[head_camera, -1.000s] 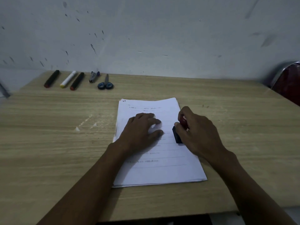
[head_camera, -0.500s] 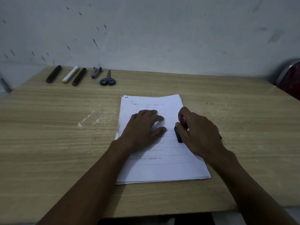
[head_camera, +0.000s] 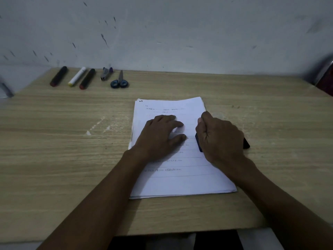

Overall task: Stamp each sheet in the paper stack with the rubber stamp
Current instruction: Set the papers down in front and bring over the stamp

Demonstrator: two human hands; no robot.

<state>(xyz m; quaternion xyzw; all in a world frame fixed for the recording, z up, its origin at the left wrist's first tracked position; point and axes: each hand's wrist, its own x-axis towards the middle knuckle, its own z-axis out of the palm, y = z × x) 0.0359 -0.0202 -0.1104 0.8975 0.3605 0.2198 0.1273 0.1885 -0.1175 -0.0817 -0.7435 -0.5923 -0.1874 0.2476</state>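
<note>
A stack of white printed sheets [head_camera: 182, 181] lies in the middle of the wooden table [head_camera: 54, 150]. My left hand [head_camera: 158, 136] rests flat on the upper half of the top sheet, fingers straight and pointing right. My right hand [head_camera: 219, 139] is curled round a dark rubber stamp [head_camera: 198, 143] at the stack's right edge. Only the stamp's dark base shows to the left of my fingers, touching the paper. A dark piece [head_camera: 246, 143] pokes out behind my right hand on the table; I cannot make out what it is.
At the back left of the table lie three markers [head_camera: 75, 78], a small stapler [head_camera: 106, 73] and blue-handled scissors [head_camera: 119, 82]. A wall runs along the far edge. A red chair back [head_camera: 326, 78] stands at the far right. The table's near edge is close to my body.
My right hand has closed over the stamp's red handle, which no longer shows. The view has tilted slightly; both hands stay in place on the stack.
</note>
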